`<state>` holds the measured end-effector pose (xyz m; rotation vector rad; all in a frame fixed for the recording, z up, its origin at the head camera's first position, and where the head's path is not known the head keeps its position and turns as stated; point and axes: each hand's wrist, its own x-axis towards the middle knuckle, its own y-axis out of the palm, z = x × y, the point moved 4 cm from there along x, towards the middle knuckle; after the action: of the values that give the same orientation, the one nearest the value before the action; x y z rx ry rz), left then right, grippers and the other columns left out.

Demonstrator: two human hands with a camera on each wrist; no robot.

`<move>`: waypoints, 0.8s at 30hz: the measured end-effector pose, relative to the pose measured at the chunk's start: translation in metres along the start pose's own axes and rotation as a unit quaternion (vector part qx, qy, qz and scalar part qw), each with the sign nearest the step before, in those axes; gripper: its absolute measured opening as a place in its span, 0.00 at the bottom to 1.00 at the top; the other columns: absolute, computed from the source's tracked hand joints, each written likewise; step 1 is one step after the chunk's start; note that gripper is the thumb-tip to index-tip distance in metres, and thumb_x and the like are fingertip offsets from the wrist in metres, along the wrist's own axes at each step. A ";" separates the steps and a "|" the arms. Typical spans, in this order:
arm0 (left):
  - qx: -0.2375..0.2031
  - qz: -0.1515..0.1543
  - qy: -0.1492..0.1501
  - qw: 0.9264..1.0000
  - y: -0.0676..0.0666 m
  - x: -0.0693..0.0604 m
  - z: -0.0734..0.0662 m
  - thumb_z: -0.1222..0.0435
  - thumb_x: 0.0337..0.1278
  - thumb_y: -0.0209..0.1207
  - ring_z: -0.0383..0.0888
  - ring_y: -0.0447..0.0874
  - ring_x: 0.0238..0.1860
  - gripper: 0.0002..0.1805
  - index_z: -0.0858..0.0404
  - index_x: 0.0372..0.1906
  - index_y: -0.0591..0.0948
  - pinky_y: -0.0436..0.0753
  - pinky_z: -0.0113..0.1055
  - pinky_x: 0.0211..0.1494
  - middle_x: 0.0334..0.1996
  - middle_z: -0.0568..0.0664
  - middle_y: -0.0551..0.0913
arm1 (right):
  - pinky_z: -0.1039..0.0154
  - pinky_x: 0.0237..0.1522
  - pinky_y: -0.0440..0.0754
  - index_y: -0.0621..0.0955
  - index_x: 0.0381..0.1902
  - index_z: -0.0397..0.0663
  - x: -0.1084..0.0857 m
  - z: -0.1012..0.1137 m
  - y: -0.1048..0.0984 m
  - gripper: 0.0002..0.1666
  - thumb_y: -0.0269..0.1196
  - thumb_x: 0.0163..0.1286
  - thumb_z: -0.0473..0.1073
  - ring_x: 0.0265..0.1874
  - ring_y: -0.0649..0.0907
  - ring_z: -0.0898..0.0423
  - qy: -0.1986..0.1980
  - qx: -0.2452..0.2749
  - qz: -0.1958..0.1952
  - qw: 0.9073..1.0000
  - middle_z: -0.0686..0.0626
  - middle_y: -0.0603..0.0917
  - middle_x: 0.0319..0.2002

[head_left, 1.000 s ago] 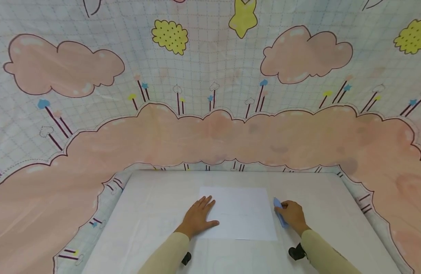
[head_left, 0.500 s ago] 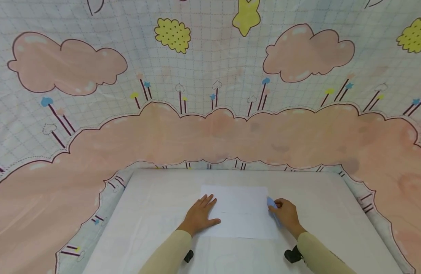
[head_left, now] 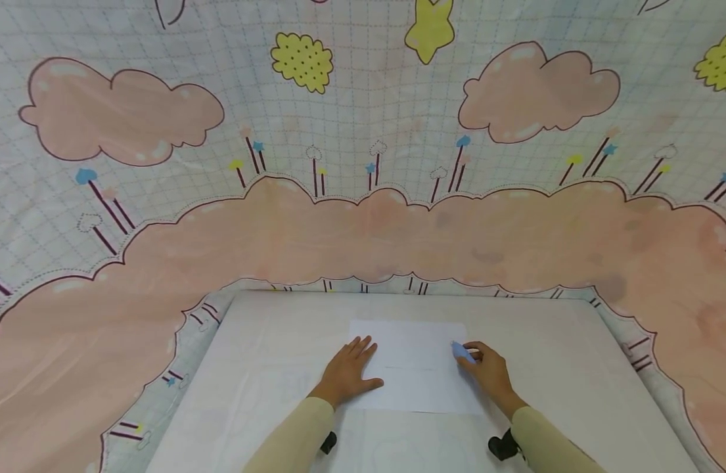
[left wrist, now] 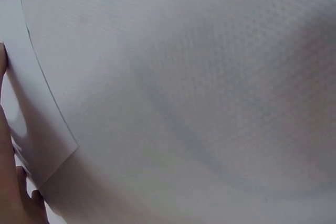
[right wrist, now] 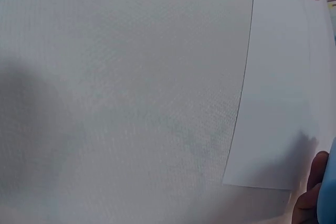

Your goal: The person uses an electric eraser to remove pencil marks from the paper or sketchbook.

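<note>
A white sheet of paper [head_left: 414, 387] lies on the pale tabletop, with a faint short line near its middle. My left hand [head_left: 349, 373] rests on its left side, fingers spread. In the left wrist view only part of that hand [left wrist: 11, 182] shows, beside a paper corner. Over the sheet's right part, my right hand [head_left: 488, 371] pinches a smooth light-blue elongated object [head_left: 462, 352] with a narrow end pointing up and left. Its exact kind cannot be told. The right wrist view shows the blue body [right wrist: 328, 192] at the edge, against the fingertips [right wrist: 317, 169].
A white-covered table [head_left: 280, 328] spreads around the sheet. Behind it hangs a cloth [head_left: 363, 236] printed with clouds and stars. Dark wrist-worn pieces sit below both forearms, one a black piece [head_left: 503, 445] by the right sleeve.
My right hand has moved left with the blue object, from beside the paper's right edge to over the sheet, and the object has tilted further left. The left hand stays on the paper.
</note>
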<state>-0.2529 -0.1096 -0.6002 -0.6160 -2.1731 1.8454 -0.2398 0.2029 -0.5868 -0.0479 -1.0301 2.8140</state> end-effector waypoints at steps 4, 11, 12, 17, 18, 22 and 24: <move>-0.003 -0.004 0.000 1.000 0.000 -0.001 0.000 0.33 0.57 0.54 0.50 0.53 0.77 0.48 0.55 0.76 0.62 0.58 0.48 0.77 0.77 0.48 0.57 | 0.64 0.37 0.78 0.81 0.47 0.43 -0.001 -0.003 0.004 0.17 0.70 0.61 0.40 0.36 0.84 0.52 -0.004 0.007 0.010 1.000 0.42 0.88 0.37; -0.003 -0.002 0.000 1.000 0.002 -0.003 0.001 0.32 0.57 0.53 0.50 0.51 0.78 0.48 0.54 0.77 0.60 0.57 0.48 0.77 0.78 0.48 0.55 | 0.67 0.22 0.80 0.79 0.50 0.43 -0.005 -0.003 0.009 0.18 0.68 0.63 0.36 0.24 0.84 0.56 0.024 0.070 0.049 0.996 0.41 0.85 0.40; -0.002 -0.004 0.001 1.000 0.002 -0.004 0.001 0.32 0.57 0.53 0.51 0.51 0.78 0.48 0.54 0.77 0.60 0.57 0.48 0.77 0.78 0.48 0.55 | 0.68 0.19 0.79 0.79 0.51 0.43 -0.005 -0.003 0.010 0.18 0.68 0.63 0.36 0.22 0.84 0.56 0.026 0.080 0.055 0.995 0.41 0.85 0.40; 0.008 -0.005 0.000 1.000 0.005 -0.003 0.002 0.31 0.58 0.51 0.50 0.50 0.78 0.48 0.53 0.77 0.59 0.56 0.48 0.78 0.79 0.47 0.53 | 0.70 0.15 0.74 0.79 0.50 0.43 -0.005 -0.004 0.013 0.17 0.68 0.64 0.37 0.18 0.82 0.57 0.026 0.094 0.069 0.993 0.42 0.85 0.40; 0.008 -0.007 0.001 1.000 0.006 -0.002 0.002 0.31 0.57 0.52 0.50 0.50 0.78 0.48 0.53 0.77 0.59 0.56 0.48 0.77 0.78 0.47 0.53 | 0.70 0.15 0.74 0.80 0.50 0.44 -0.005 -0.004 0.013 0.16 0.67 0.65 0.38 0.17 0.82 0.57 0.028 0.095 0.072 0.992 0.43 0.85 0.39; 0.006 -0.006 0.005 1.000 0.007 -0.001 0.002 0.31 0.57 0.51 0.50 0.50 0.78 0.49 0.54 0.77 0.59 0.56 0.49 0.77 0.78 0.48 0.53 | 0.70 0.14 0.72 0.81 0.49 0.45 -0.006 -0.006 0.014 0.14 0.66 0.67 0.40 0.17 0.80 0.58 0.032 0.099 0.085 0.991 0.46 0.84 0.38; 0.003 -0.008 0.007 1.000 0.007 -0.001 0.001 0.32 0.58 0.52 0.51 0.51 0.78 0.48 0.54 0.77 0.60 0.57 0.49 0.77 0.78 0.48 0.54 | 0.70 0.14 0.72 0.81 0.49 0.45 -0.006 -0.006 0.014 0.14 0.66 0.67 0.41 0.17 0.80 0.58 0.029 0.098 0.088 0.991 0.46 0.84 0.38</move>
<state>-0.2512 -0.1104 -0.6072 -0.6063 -2.1561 1.8328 -0.2347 0.1950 -0.6009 -0.2083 -0.7671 3.0384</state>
